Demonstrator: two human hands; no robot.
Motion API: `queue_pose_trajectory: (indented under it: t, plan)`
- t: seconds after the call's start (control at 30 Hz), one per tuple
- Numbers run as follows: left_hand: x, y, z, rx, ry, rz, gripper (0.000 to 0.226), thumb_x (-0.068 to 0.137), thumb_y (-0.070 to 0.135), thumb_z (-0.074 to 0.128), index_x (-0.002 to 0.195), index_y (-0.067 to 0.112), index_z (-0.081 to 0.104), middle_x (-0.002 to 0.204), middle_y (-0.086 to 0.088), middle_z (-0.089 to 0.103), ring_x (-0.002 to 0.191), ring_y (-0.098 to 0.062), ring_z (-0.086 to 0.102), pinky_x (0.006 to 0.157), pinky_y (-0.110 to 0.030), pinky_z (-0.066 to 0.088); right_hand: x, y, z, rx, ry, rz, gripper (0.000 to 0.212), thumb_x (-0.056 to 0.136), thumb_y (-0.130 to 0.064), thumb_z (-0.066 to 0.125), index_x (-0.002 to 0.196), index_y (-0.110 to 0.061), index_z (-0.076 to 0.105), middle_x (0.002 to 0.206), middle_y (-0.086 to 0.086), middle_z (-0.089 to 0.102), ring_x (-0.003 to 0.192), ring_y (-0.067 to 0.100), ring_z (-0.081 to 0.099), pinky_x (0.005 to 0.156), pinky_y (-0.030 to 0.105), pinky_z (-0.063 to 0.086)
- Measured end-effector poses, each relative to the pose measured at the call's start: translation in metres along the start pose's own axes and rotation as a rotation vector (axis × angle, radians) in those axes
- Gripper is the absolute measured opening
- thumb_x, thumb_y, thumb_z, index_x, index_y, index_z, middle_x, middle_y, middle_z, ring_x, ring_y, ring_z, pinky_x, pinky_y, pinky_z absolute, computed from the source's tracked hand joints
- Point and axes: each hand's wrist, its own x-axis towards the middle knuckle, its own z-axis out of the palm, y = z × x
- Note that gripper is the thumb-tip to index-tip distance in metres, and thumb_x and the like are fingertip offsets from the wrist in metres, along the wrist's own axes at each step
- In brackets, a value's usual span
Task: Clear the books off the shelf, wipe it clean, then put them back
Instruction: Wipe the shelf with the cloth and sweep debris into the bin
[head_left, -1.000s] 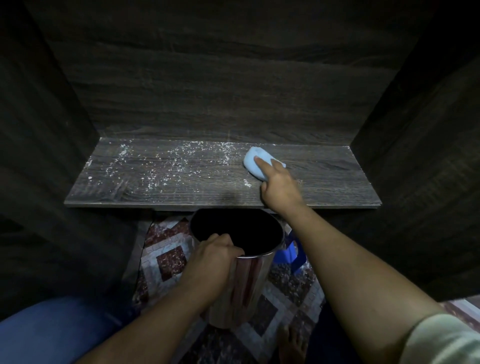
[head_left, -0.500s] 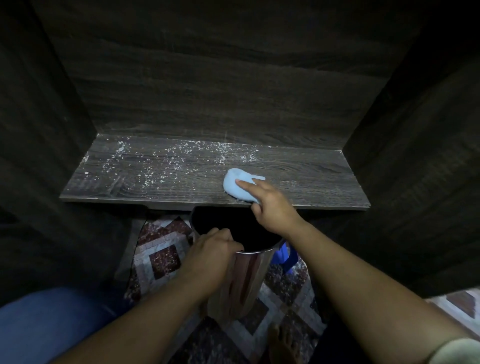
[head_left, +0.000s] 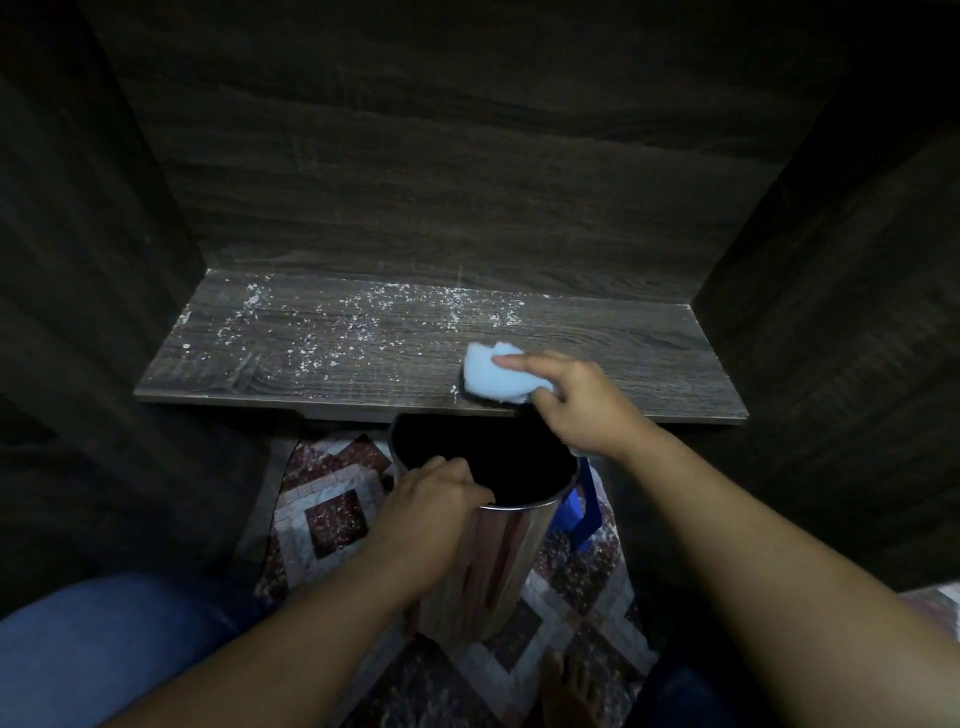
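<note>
Dusty shelf (head_left: 337, 364), cloth (head_left: 488, 384) seemingly pinched under right hand (head_left: 582, 405)

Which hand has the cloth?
The right hand: it holds the blue cloth at the front edge of the shelf. The left hand instead grips the rim of the metal bin below that edge.

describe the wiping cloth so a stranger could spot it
Find the dark wooden shelf dusted with white specks. At its front edge, just above the metal bin, the right hand holds the cloth. It is the only pale blue thing there.
</note>
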Motion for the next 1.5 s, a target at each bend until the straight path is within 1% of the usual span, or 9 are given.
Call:
queue_pose_trajectory:
  t: [0.13, 0.27, 0.47, 0.77, 0.97, 1.23, 1.3, 1.4, 1.5]
  plan:
    - [-0.002, -0.002, 0.0, -0.005, 0.001, -0.01, 0.028, 0.077, 0.014, 0.071, 0.1, 0.029, 0.074, 0.083, 0.003, 0.055, 0.083, -0.02, 0.052, 0.066, -0.031, 0.047, 0.007, 0.009, 0.011, -0.067, 0.225, 0.067, 0.062, 0.082, 0.007, 0.049, 0.137, -0.021, 0.053, 0.136, 0.013, 0.051, 0.126, 0.025, 0.047, 0.107, 0.015, 0.028]
    - [-0.003, -0.005, -0.001, -0.006, 0.023, 0.003, 0.025, 0.072, 0.017, 0.067, 0.092, 0.026, 0.076, 0.077, 0.002, 0.055, 0.075, -0.022, 0.055, 0.059, -0.029, 0.045, 0.017, 0.022, 0.039, -0.132, 0.19, 0.18, 0.063, 0.087, 0.004, 0.05, 0.146, -0.015, 0.04, 0.143, 0.025, 0.04, 0.134, 0.037, 0.037, 0.112, 0.035, 0.027]
    - [-0.005, -0.009, -0.001, 0.013, 0.013, -0.002, 0.022, 0.068, 0.024, 0.066, 0.087, 0.03, 0.075, 0.074, 0.005, 0.054, 0.072, -0.02, 0.054, 0.056, -0.026, 0.042, 0.029, 0.008, 0.055, -0.142, -0.027, 0.108, 0.066, 0.089, -0.003, 0.049, 0.15, -0.016, 0.029, 0.146, 0.025, 0.035, 0.14, 0.035, 0.027, 0.113, 0.028, 0.018]
    - [-0.005, -0.007, -0.003, 0.023, 0.003, -0.021, 0.027, 0.074, 0.028, 0.058, 0.094, 0.029, 0.075, 0.08, 0.003, 0.058, 0.079, -0.021, 0.056, 0.063, -0.028, 0.045, 0.017, -0.006, 0.027, -0.13, -0.209, 0.02, 0.061, 0.087, 0.003, 0.049, 0.142, -0.023, 0.047, 0.145, 0.009, 0.045, 0.135, 0.023, 0.038, 0.101, 0.01, 0.019]
    - [-0.002, -0.002, -0.004, 0.008, -0.003, -0.013, 0.026, 0.073, 0.024, 0.062, 0.094, 0.029, 0.076, 0.081, 0.002, 0.058, 0.08, -0.022, 0.056, 0.065, -0.023, 0.037, 0.007, -0.023, -0.003, -0.175, -0.353, 0.086, 0.057, 0.089, -0.002, 0.049, 0.138, -0.032, 0.051, 0.148, -0.003, 0.044, 0.132, 0.017, 0.043, 0.093, 0.012, 0.028]
    - [0.0, 0.0, -0.002, 0.01, -0.074, -0.022, 0.027, 0.087, 0.026, 0.061, 0.111, 0.037, 0.068, 0.095, 0.007, 0.053, 0.096, -0.017, 0.05, 0.073, -0.025, 0.037, 0.001, -0.039, -0.006, -0.113, 0.326, -0.061, 0.041, 0.076, 0.0, 0.059, 0.116, -0.009, 0.052, 0.119, 0.01, 0.05, 0.111, 0.024, 0.048, 0.089, 0.033, 0.04]
    - [0.002, 0.001, -0.003, 0.012, -0.065, -0.017, 0.027, 0.083, 0.025, 0.064, 0.107, 0.034, 0.07, 0.092, 0.004, 0.055, 0.093, -0.019, 0.051, 0.072, -0.025, 0.037, -0.002, -0.036, 0.004, -0.178, 0.272, -0.059, 0.039, 0.076, -0.001, 0.06, 0.113, -0.008, 0.052, 0.117, 0.012, 0.049, 0.109, 0.026, 0.046, 0.086, 0.032, 0.038]
    - [0.003, 0.001, -0.003, 0.027, -0.071, -0.024, 0.029, 0.08, 0.03, 0.058, 0.106, 0.032, 0.072, 0.091, 0.001, 0.056, 0.092, -0.022, 0.052, 0.072, -0.027, 0.04, -0.005, -0.024, 0.018, -0.327, -0.09, 0.017, 0.034, 0.079, -0.006, 0.059, 0.112, -0.011, 0.051, 0.114, 0.011, 0.05, 0.105, 0.031, 0.05, 0.079, 0.034, 0.041]
    - [0.002, -0.001, -0.003, 0.012, -0.079, -0.039, 0.035, 0.079, 0.03, 0.05, 0.107, 0.031, 0.072, 0.092, 0.0, 0.056, 0.093, -0.022, 0.052, 0.074, -0.028, 0.042, -0.004, -0.025, 0.016, -0.276, 0.032, 0.003, 0.033, 0.077, -0.008, 0.057, 0.109, -0.013, 0.051, 0.109, 0.009, 0.048, 0.099, 0.03, 0.051, 0.076, 0.037, 0.045]
